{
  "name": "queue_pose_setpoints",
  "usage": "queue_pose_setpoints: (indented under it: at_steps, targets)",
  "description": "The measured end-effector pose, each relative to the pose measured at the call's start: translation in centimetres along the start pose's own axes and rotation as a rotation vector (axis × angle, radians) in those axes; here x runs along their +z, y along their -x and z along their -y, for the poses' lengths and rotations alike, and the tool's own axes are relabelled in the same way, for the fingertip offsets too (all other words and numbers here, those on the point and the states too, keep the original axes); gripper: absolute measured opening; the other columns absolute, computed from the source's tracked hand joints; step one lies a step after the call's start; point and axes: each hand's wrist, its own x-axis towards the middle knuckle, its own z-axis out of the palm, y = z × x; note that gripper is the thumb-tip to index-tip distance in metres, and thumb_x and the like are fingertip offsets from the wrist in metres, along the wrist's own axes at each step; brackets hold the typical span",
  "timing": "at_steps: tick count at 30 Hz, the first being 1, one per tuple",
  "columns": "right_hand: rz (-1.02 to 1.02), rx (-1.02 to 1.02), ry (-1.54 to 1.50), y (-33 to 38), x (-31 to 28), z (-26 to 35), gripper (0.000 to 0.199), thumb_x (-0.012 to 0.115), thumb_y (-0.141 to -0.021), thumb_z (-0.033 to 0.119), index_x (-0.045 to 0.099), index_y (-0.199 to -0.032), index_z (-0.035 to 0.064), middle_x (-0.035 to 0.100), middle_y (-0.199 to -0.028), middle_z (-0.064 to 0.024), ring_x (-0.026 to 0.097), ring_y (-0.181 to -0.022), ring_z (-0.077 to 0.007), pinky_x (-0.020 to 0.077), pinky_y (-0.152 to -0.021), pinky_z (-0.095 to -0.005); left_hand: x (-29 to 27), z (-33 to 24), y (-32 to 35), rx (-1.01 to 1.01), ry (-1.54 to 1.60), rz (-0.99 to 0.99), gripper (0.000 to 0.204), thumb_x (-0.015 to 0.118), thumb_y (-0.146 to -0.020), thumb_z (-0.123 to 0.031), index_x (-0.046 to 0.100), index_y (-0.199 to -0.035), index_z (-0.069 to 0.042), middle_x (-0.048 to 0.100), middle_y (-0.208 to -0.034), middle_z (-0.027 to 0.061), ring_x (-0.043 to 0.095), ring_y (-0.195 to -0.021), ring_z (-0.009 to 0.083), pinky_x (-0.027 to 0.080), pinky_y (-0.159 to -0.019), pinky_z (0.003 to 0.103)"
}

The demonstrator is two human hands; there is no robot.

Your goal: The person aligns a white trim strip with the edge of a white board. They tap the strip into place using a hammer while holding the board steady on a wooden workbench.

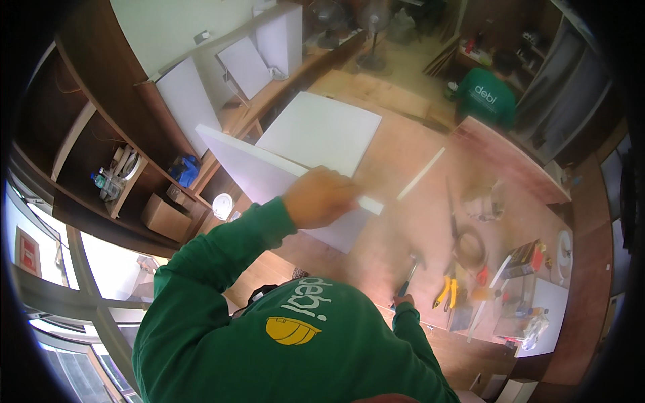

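Note:
My left hand (324, 198) is closed over the upper edge of a white panel (252, 160), which stands tilted on its side at the table's near edge. Its fingers are slightly blurred. Lower and to the right, my right hand (403, 301) is closed around the dark handle of a hammer (410, 271), its small head pointing away from me over the tabletop. Behind the held panel, a second white panel (322, 131) lies flat on the table. A narrow white strip (421, 173) lies to its right.
Yellow-handled pliers (445, 291), a coiled brown roll (469, 247) and a box (523, 260) lie on the right of the wooden table (396, 232). A reddish board (507, 158) stands at its far right edge. Beyond it is another person in green (485, 101). Shelves (101, 144) stand left.

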Motion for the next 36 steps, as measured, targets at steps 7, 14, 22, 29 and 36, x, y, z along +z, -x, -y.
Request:
queue_pose_setpoints:
  at_steps: [7, 14, 22, 29, 36]
  targets:
    - [0.336, 0.439, -0.984, -0.4, 0.9, 2.4, 0.019, 0.062, -0.091, 0.016, 0.060, -0.101, -0.0002, 0.065, -0.077, -0.0200, 0.071, -0.070, -0.0359, 0.0586, -0.054, -0.0465, -2.1, 2.3, 1.9, -0.032, 0.114, -0.143, 0.030, 0.077, -0.090, -0.017, 0.073, -0.118, -0.007, 0.072, -0.108, 0.0120, 0.065, -0.098, 0.0350, 0.050, -0.086, 0.045]
    - [0.528, 0.345, -1.549, 2.5, -2.4, 6.7, 0.017, 0.062, -0.103, 0.021, 0.051, -0.094, 0.0102, 0.051, -0.068, -0.0039, 0.052, -0.054, -0.0227, 0.0431, -0.046, -0.0388, -2.7, 1.3, 1.8, -0.072, 0.176, -0.094, 0.028, 0.073, -0.089, -0.007, 0.074, -0.118, -0.005, 0.072, -0.104, 0.0135, 0.066, -0.096, 0.0373, 0.051, -0.084, 0.046]
    - [0.464, -0.288, -1.415, 12.8, -7.9, 11.8, 0.018, 0.067, -0.099, 0.012, 0.055, -0.109, 0.0037, 0.055, -0.070, -0.0053, 0.057, -0.055, -0.0212, 0.0478, -0.050, -0.0349, -3.9, 1.3, 0.6, -0.059, 0.292, 0.005, 0.015, 0.071, -0.094, -0.011, 0.073, -0.107, -0.003, 0.070, -0.095, 0.0168, 0.066, -0.088, 0.0403, 0.053, -0.078, 0.048]
    - [0.323, -0.512, -1.079, 19.9, -13.1, 20.0, 0.064, 0.072, -0.093, 0.006, 0.044, -0.150, 0.0045, 0.059, -0.077, -0.0045, 0.056, -0.057, -0.0143, 0.0467, -0.053, -0.0276, -3.1, 2.3, 0.2, -0.164, 0.426, 0.119, 0.012, 0.069, -0.097, -0.012, 0.072, -0.101, -0.001, 0.070, -0.089, 0.0158, 0.068, -0.083, 0.0338, 0.054, -0.075, 0.041]
    - [0.184, -0.946, -0.669, 19.5, -13.7, 23.3, 0.077, 0.086, -0.085, 0.015, 0.053, -0.154, 0.0103, 0.055, -0.096, -0.0008, 0.050, -0.079, -0.0112, 0.0459, -0.070, -0.0259, -3.9, 1.6, -0.7, -0.288, 0.549, 0.112, 0.008, 0.068, -0.096, -0.009, 0.070, -0.095, -0.001, 0.069, -0.085, 0.0118, 0.066, -0.079, 0.0244, 0.052, -0.073, 0.035]
